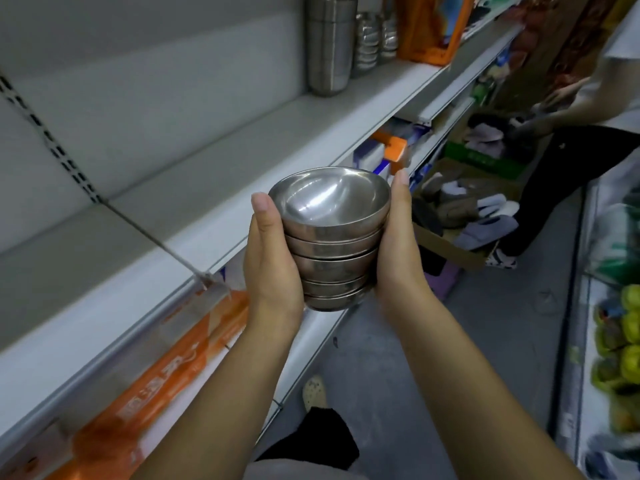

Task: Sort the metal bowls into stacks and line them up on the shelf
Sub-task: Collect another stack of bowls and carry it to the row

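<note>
A stack of several nested metal bowls [330, 237] hangs in the air in front of the shelf edge, held between both hands. My left hand [272, 258] cups its left side and my right hand [398, 244] cups its right side, thumbs up along the rims and fingers hidden behind the stack. The grey shelf [214, 168] runs from lower left to upper right. At its far end stand tall metal cups [330, 43] and two stacks of small metal bowls [375, 38].
An orange box [433, 26] stands on the shelf beyond the metal stacks. Orange packages [166, 379] fill the lower shelf. Another person [588, 126] bends over a cardboard box of slippers [467, 209] in the aisle. Green goods [623, 344] line the right side.
</note>
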A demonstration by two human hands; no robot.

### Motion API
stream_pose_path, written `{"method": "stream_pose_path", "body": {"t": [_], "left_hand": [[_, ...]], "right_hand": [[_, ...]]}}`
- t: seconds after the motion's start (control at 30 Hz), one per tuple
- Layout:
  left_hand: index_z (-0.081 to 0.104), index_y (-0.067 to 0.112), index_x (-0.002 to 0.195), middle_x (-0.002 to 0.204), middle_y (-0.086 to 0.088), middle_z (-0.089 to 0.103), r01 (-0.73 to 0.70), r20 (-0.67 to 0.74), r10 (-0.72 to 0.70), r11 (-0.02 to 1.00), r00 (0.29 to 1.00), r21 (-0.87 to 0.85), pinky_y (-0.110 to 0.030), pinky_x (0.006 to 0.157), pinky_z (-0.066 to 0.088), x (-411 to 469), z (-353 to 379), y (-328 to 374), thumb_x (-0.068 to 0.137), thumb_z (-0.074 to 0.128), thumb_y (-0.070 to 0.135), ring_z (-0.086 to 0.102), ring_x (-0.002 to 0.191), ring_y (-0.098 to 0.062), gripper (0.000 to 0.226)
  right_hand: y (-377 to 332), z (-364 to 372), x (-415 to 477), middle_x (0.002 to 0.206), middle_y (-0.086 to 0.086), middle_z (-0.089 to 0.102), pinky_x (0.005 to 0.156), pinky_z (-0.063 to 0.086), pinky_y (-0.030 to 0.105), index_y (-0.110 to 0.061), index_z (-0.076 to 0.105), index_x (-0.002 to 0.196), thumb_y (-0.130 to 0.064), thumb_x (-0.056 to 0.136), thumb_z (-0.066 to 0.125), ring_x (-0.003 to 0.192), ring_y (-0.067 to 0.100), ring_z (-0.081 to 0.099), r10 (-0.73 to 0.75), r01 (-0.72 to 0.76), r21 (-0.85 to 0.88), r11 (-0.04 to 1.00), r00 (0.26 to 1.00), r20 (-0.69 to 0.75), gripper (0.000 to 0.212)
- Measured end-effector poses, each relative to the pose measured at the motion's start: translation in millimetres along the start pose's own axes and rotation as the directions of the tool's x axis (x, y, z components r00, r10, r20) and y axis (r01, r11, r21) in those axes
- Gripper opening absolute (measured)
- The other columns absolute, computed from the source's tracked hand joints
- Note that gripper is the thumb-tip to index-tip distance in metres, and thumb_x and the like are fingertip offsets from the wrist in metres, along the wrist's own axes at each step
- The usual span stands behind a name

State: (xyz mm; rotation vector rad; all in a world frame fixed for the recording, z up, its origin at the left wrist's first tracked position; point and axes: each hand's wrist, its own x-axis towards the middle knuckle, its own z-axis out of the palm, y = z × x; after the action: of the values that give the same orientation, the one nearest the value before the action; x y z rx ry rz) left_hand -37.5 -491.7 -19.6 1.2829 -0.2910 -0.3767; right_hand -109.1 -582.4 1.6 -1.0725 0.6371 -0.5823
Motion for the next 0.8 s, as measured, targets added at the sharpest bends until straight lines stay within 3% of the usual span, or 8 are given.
{"method": "stream_pose_path", "body": {"t": [0.2, 0.37, 0.47, 0.53, 0.6, 0.67, 0.73, 0.8], "left_hand": [[0.069, 0.032, 0.126, 0.124, 0.005, 0.073, -0.037, 0.064, 0.035, 0.999, 0.997, 0.023, -0.045, 0.108, 0.046, 106.4, 56.3, -6.6, 0.065, 0.031, 0.103, 0.065, 0.122, -0.015, 0.101], [0.069, 0.027, 0.124, 0.121, 0.004, 0.074, -0.076, 0.098, 0.073, 0.997, 0.993, 0.032, -0.043, 0.107, 0.049, 198.4, 103.3, -0.7, 0.072, 0.032, 0.097, 0.067, 0.118, -0.012, 0.094], [0.069, 0.024, 0.127, 0.121, 0.001, 0.074, -0.032, 0.133, 0.028, 0.999, 0.991, 0.03, -0.042, 0.105, 0.051, 242.7, 128.7, -5.4, 0.081, 0.031, 0.087, 0.069, 0.117, -0.013, 0.086], [0.068, 0.02, 0.128, 0.122, -0.001, 0.074, -0.013, 0.143, 0.013, 1.0, 0.99, 0.001, -0.039, 0.102, 0.053, 265.8, 145.7, -12.2, 0.091, 0.031, 0.078, 0.069, 0.116, -0.014, 0.079], [0.066, 0.016, 0.13, 0.122, -0.003, 0.074, -0.002, 0.144, 0.006, 1.0, 0.99, -0.025, -0.032, 0.097, 0.054, 286.2, 161.9, -20.0, 0.099, 0.029, 0.068, 0.069, 0.115, -0.013, 0.071], [0.065, 0.013, 0.131, 0.124, -0.005, 0.073, 0.01, 0.166, -0.002, 0.999, 0.986, -0.048, -0.027, 0.093, 0.055, 306.0, 178.7, -28.6, 0.101, 0.028, 0.064, 0.069, 0.116, -0.014, 0.07], [0.065, 0.012, 0.13, 0.123, -0.004, 0.074, 0.016, 0.154, -0.011, 0.999, 0.988, -0.034, -0.022, 0.089, 0.056, 324.7, 197.4, -37.3, 0.101, 0.028, 0.062, 0.07, 0.114, -0.012, 0.068], [0.067, 0.015, 0.126, 0.117, -0.002, 0.076, 0.023, 0.112, -0.022, 1.0, 0.993, -0.01, -0.021, 0.085, 0.055, 343.4, 217.5, -46.4, 0.1, 0.03, 0.063, 0.071, 0.109, -0.01, 0.067]], "right_hand": [[-43.2, -2.8, 107.7, 0.11, -0.006, 0.077, 0.104, 0.051, 0.034, -0.025, 0.073, 0.12, -0.075, 0.094, 0.032, 0.107, 0.008, 0.07, -0.072, 0.071, -0.013, 0.997, 0.996, -0.046, 0.069], [-73.3, -2.7, 203.9, 0.115, -0.006, 0.076, 0.1, 0.05, 0.03, -0.024, 0.072, 0.123, -0.074, 0.095, 0.03, 0.11, 0.008, 0.068, -0.085, 0.084, -0.025, 0.996, 0.994, -0.064, 0.072], [-83.3, -9.0, 253.5, 0.126, -0.003, 0.071, 0.084, 0.049, 0.024, -0.024, 0.065, 0.134, -0.077, 0.093, 0.028, 0.111, 0.009, 0.064, -0.056, 0.054, -0.028, 0.998, 0.996, -0.069, 0.077], [-90.0, -17.2, 282.0, 0.111, -0.009, 0.072, 0.074, 0.048, 0.02, -0.025, 0.063, 0.135, -0.076, 0.093, 0.028, 0.098, 0.003, 0.065, -0.042, 0.04, -0.028, 0.999, 0.996, -0.08, 0.075], [-94.4, -27.5, 311.6, 0.086, -0.018, 0.073, 0.064, 0.05, 0.014, -0.028, 0.07, 0.12, -0.074, 0.095, 0.029, 0.08, -0.005, 0.068, -0.03, 0.026, -0.044, 0.999, 0.996, -0.088, 0.066], [-99.2, -38.5, 340.7, 0.074, -0.019, 0.074, 0.066, 0.052, 0.016, -0.032, 0.073, 0.097, -0.073, 0.095, 0.032, 0.075, -0.005, 0.07, -0.015, 0.009, -0.074, 0.997, 0.996, -0.09, 0.058], [-102.6, -51.2, 371.2, 0.067, -0.02, 0.072, 0.069, 0.052, 0.02, -0.034, 0.069, 0.086, -0.071, 0.096, 0.034, 0.071, -0.006, 0.069, -0.001, -0.008, -0.101, 0.995, 0.996, -0.087, 0.053], [-109.2, -62.9, 401.4, 0.058, -0.022, 0.069, 0.059, 0.052, 0.016, -0.033, 0.065, 0.079, -0.068, 0.098, 0.033, 0.057, -0.01, 0.066, 0.01, -0.019, -0.12, 0.993, 0.997, -0.075, 0.051]]}}
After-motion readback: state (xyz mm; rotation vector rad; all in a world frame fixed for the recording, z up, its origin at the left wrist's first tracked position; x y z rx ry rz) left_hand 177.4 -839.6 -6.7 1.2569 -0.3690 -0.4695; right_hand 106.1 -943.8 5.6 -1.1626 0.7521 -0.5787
